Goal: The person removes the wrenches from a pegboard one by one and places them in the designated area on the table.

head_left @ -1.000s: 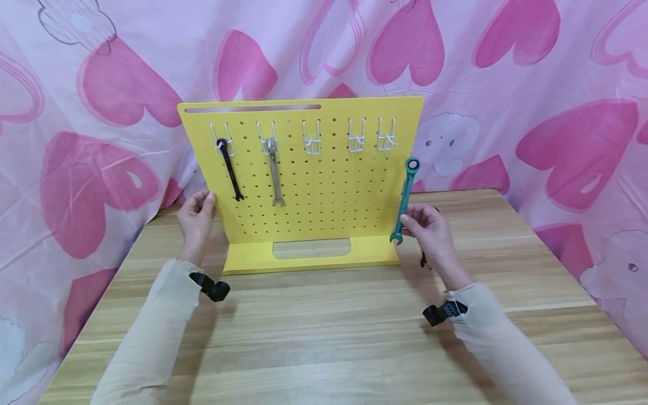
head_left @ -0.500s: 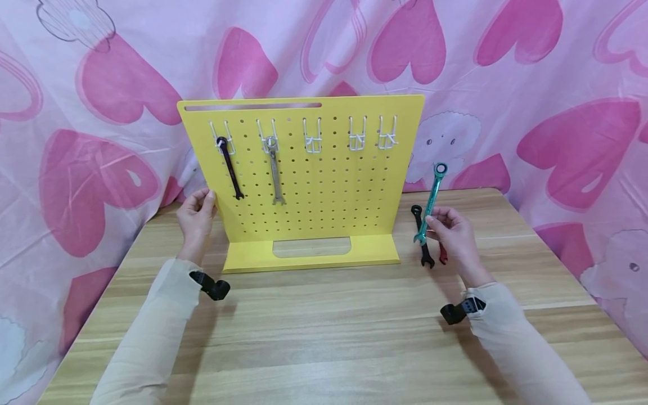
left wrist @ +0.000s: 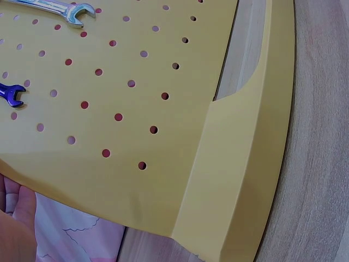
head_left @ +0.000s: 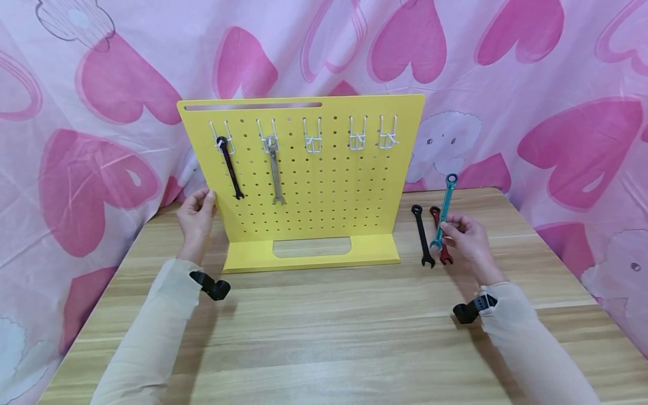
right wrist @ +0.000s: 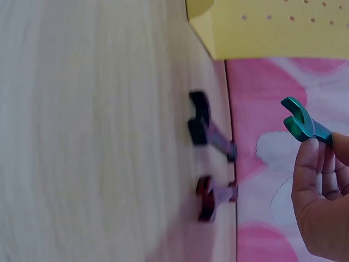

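A yellow pegboard [head_left: 314, 216] stands on the table, its left edge pinched between the thumb and fingers of my left hand [head_left: 196, 220]. Right of the board, my right hand [head_left: 468, 242] pinches a green ratcheting combination wrench [head_left: 447, 202] near its open end, ring end up, slightly tilted. In the right wrist view the open jaw of the green wrench [right wrist: 305, 123] points away from the fingers. Behind it a red wrench [head_left: 446, 255] lies on the table, partly covered in the head view. To its left lies a black wrench [head_left: 423, 236].
A dark wrench [head_left: 231, 171] and a silver wrench [head_left: 275, 174] hang from the two leftmost hooks on the board. Three more white wire hooks [head_left: 313, 140] follow to the right, with nothing on them. A pink heart-patterned curtain [head_left: 471, 84] hangs behind the wooden table [head_left: 324, 337].
My right hand has carried the green wrench rightward and slightly down, away from the board's right edge, uncovering the black wrench and part of the red one. My left hand has stayed put.
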The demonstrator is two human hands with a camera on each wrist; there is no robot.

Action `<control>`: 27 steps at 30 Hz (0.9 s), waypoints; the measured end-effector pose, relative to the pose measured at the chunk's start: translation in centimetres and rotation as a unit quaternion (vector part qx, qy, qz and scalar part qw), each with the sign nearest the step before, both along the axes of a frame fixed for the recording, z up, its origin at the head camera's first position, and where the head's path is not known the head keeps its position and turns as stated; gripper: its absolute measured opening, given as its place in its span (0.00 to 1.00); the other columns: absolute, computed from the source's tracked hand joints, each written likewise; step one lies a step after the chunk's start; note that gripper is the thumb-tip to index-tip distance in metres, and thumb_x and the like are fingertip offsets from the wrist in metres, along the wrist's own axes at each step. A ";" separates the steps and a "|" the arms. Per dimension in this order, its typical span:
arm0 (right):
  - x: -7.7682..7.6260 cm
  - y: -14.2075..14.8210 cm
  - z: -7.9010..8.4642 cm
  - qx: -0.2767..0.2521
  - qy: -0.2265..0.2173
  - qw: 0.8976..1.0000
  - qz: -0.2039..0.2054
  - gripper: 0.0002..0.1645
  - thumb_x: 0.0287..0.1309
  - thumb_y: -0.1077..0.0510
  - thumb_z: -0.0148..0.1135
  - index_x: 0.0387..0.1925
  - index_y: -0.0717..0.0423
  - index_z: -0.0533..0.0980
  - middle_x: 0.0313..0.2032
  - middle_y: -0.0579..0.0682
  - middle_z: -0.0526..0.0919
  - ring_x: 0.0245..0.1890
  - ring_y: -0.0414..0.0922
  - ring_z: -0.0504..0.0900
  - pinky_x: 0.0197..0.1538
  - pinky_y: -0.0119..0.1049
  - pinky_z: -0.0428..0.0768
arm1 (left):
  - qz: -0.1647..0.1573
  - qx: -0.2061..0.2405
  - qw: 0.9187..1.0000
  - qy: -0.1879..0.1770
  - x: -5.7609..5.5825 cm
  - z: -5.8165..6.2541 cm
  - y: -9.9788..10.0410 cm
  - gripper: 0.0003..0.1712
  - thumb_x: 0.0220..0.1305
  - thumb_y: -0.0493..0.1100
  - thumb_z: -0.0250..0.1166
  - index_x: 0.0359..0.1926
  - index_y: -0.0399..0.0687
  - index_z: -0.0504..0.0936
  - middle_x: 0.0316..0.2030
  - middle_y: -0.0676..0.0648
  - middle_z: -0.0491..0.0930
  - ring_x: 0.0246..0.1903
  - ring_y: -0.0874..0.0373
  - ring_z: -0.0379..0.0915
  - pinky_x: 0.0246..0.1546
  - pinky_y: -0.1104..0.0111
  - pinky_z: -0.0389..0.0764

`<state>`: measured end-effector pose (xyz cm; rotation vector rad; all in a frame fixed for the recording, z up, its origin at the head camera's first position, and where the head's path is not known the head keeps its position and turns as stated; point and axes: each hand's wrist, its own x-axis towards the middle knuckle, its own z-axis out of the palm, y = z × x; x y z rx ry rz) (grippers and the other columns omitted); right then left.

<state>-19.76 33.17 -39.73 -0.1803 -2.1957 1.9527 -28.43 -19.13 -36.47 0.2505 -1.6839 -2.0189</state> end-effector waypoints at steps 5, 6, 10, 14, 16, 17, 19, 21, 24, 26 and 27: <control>0.2 0.9 0.0 0.004 -0.027 1.000 -0.003 0.03 0.63 0.63 0.56 0.38 0.54 0.72 0.27 0.35 0.77 0.27 0.31 0.77 0.32 0.24 0.82 | 0.000 -0.005 1.000 -0.002 0.0 0.1 0.0 0.03 0.60 0.39 0.65 0.31 0.52 0.80 0.20 0.59 0.76 0.25 0.67 0.70 0.28 0.81 0.77; 0.2 1.2 -0.1 0.001 -0.030 1.000 0.000 0.03 0.63 0.63 0.56 0.37 0.54 0.72 0.27 0.36 0.77 0.27 0.31 0.77 0.32 0.24 0.82 | -0.002 -0.003 1.000 -0.002 0.1 0.1 0.0 0.03 0.60 0.39 0.65 0.31 0.52 0.81 0.20 0.59 0.76 0.25 0.67 0.70 0.28 0.81 0.77; 0.1 2.5 -0.5 0.006 -0.051 0.999 0.013 0.03 0.64 0.65 0.54 0.37 0.54 0.71 0.26 0.36 0.77 0.26 0.31 0.77 0.31 0.24 0.81 | -0.005 0.003 1.000 0.001 0.1 0.1 0.0 0.04 0.60 0.38 0.65 0.36 0.44 0.82 0.20 0.59 0.76 0.25 0.67 0.69 0.28 0.81 0.76; -0.1 3.8 -0.6 0.058 -0.092 0.994 0.033 0.03 0.65 0.63 0.53 0.40 0.56 0.69 0.26 0.34 0.76 0.26 0.31 0.76 0.33 0.24 0.81 | -0.001 -0.001 1.000 0.002 0.1 0.0 0.0 0.09 0.60 0.38 0.64 0.40 0.38 0.81 0.20 0.60 0.75 0.24 0.68 0.69 0.27 0.81 0.75; -0.3 4.3 -0.6 0.078 -0.110 0.990 0.044 0.06 0.65 0.62 0.53 0.42 0.59 0.68 0.27 0.34 0.75 0.26 0.30 0.76 0.33 0.24 0.81 | 0.001 -0.006 1.000 0.002 0.0 0.0 0.0 0.10 0.60 0.39 0.64 0.41 0.37 0.81 0.19 0.60 0.75 0.24 0.69 0.69 0.27 0.81 0.75; -0.4 4.5 -0.6 0.083 -0.118 0.988 0.047 0.08 0.65 0.62 0.52 0.43 0.61 0.67 0.27 0.34 0.75 0.27 0.30 0.76 0.33 0.24 0.81 | 0.001 -0.008 1.000 0.001 0.0 0.0 0.0 0.10 0.61 0.39 0.64 0.41 0.36 0.80 0.19 0.60 0.75 0.24 0.69 0.69 0.27 0.81 0.75; -0.6 4.8 -0.8 0.096 -0.131 0.985 0.053 0.11 0.66 0.62 0.52 0.45 0.65 0.66 0.27 0.34 0.74 0.27 0.30 0.76 0.35 0.24 0.81 | -0.001 -0.006 1.000 0.000 0.0 0.0 0.0 0.10 0.61 0.39 0.64 0.41 0.37 0.80 0.20 0.60 0.75 0.24 0.69 0.69 0.27 0.81 0.75; -0.7 5.2 -0.9 0.123 -0.146 0.980 0.055 0.13 0.67 0.61 0.51 0.48 0.67 0.65 0.29 0.35 0.74 0.28 0.30 0.76 0.35 0.24 0.81 | -0.003 -0.005 1.000 -0.002 0.1 0.0 0.0 0.09 0.60 0.39 0.65 0.40 0.38 0.81 0.20 0.60 0.75 0.24 0.69 0.69 0.27 0.81 0.76; -0.9 5.6 -1.0 0.151 -0.167 0.973 0.057 0.17 0.68 0.59 0.50 0.50 0.69 0.65 0.30 0.37 0.73 0.29 0.31 0.75 0.36 0.25 0.81 | -0.006 -0.001 1.000 -0.005 0.1 0.0 0.0 0.06 0.60 0.39 0.65 0.38 0.43 0.81 0.20 0.59 0.75 0.24 0.69 0.69 0.28 0.82 0.76; -1.0 5.7 -1.1 0.157 -0.178 0.970 0.058 0.17 0.68 0.58 0.49 0.50 0.69 0.65 0.29 0.38 0.73 0.29 0.31 0.75 0.35 0.26 0.81 | -0.006 -0.001 1.000 -0.009 0.0 0.0 0.0 0.01 0.60 0.39 0.65 0.34 0.48 0.81 0.20 0.59 0.75 0.24 0.68 0.69 0.28 0.82 0.76; -1.0 5.8 -1.2 0.154 -0.182 0.969 0.059 0.17 0.68 0.59 0.49 0.50 0.69 0.64 0.29 0.37 0.74 0.29 0.31 0.76 0.36 0.26 0.81 | -0.006 0.002 1.000 -0.011 0.0 0.0 -0.1 0.01 0.60 0.39 0.65 0.33 0.50 0.81 0.20 0.58 0.75 0.25 0.68 0.69 0.28 0.81 0.76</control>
